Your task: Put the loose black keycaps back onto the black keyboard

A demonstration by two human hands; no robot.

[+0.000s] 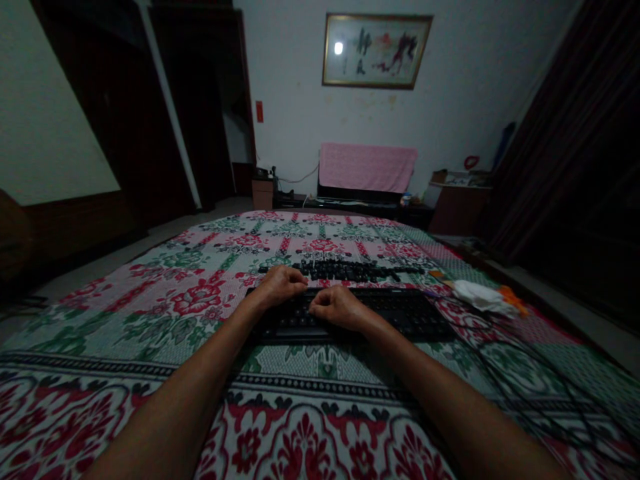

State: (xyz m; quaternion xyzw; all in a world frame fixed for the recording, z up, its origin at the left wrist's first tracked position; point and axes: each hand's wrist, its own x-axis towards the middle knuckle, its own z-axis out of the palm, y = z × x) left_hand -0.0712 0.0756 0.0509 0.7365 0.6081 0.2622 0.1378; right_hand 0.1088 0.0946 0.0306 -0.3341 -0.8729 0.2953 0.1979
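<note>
A black keyboard point(405, 317) lies flat on the patterned bedspread in front of me. Over its left end is my left hand point(281, 285), fingers curled together near the keyboard's far edge. My right hand point(340, 307) is above the keyboard's middle-left part, thumb and fingers closed in a pinch. Whatever either hand may hold is too small and dark to make out. Just beyond the keyboard, loose black keycaps point(345, 270) lie in a spread-out row. Both hands cover part of the keys.
A crumpled white tissue or bag point(480, 295) and an orange item point(514, 300) lie right of the keyboard. Dark cable loops point(530, 383) run across the bedspread point(320, 413) at the right. Farther back, a pink cloth point(367, 167) hangs near the wall.
</note>
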